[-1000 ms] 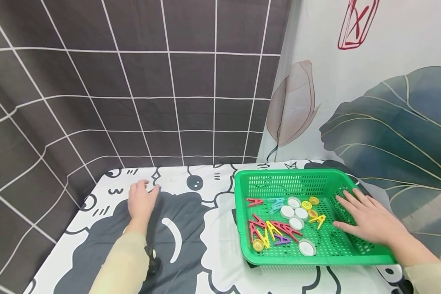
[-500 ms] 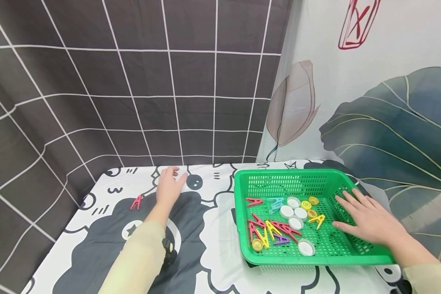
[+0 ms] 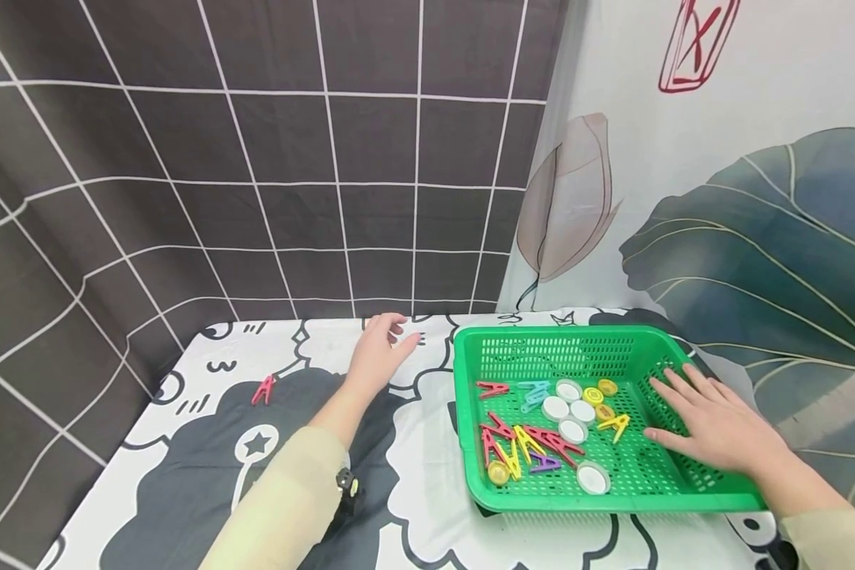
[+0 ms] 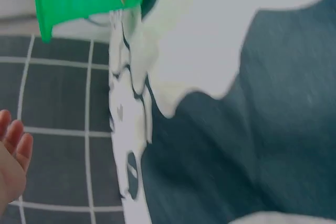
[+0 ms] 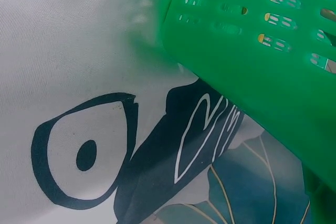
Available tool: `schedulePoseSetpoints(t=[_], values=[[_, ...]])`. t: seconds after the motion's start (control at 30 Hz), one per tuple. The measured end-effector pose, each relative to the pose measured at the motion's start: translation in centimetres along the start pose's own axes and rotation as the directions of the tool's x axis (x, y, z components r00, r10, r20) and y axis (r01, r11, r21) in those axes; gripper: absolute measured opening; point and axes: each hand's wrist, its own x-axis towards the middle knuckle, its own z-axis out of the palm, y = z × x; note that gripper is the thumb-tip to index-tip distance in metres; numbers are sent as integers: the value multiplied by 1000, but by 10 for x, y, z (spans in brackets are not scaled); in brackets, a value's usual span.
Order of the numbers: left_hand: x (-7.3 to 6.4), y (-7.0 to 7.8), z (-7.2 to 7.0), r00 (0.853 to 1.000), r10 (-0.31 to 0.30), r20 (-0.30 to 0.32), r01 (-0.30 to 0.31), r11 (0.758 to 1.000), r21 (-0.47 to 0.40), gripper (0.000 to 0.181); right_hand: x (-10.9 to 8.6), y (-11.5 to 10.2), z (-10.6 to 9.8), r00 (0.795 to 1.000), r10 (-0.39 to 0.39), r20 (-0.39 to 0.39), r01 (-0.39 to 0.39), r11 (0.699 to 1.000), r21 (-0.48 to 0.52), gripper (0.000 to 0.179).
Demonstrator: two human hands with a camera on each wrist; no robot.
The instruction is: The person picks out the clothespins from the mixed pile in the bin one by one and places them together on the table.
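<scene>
My left hand (image 3: 379, 356) hovers over the cloth left of the green basket (image 3: 470, 495), fingers loosely bent and holding nothing; its fingertips also show in the left wrist view. A red clothespin (image 3: 263, 390) lies alone on the cloth, to the left of that hand. Fingers spread, my right hand (image 3: 716, 423) rests at the basket's right side. Inside the basket lie red clothespins (image 3: 552, 443), yellow clothespins (image 3: 615, 427), a purple clothespin (image 3: 545, 463), blue clothespins (image 3: 535, 396), white round caps (image 3: 594, 478) and yellow round caps (image 3: 499, 473).
A printed cloth (image 3: 427, 443) covers the table under the basket. Behind it hangs a dark curtain (image 3: 370, 214) with white grid lines, and a pale leaf-patterned curtain (image 3: 613, 261) hangs at the right.
My left hand has moved right, away from the red clothespin, which it hid at first and which now lies uncovered on the cloth. The right hand and the basket have stayed put.
</scene>
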Motion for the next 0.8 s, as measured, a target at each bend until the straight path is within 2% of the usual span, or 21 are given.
schedulePoseSetpoints(t=[0.2,0.27,0.4,0.47,0.7,0.8], values=[[-1,24,13,991,98,89,-99,995,4,38,0,1,1,1000,-3,-4,3,1000,-6,85],[-2,30,18,982,134,132,-139,990,27,37,0,1,1,1000,-3,-5,3,1000,-9,85],[-6,40,30,955,192,227,-213,974,74,37,-1,2,1,1000,1,-3,-1,1000,-2,86],[-8,44,35,943,204,264,-234,969,85,37,-1,2,1,1000,3,-2,-3,1000,-2,86],[-15,60,49,917,208,340,-255,962,97,40,-1,1,1,1000,0,-5,0,1000,6,86],[-17,68,53,901,213,378,-270,957,103,42,-2,0,0,1000,2,-2,-2,1000,15,86]])
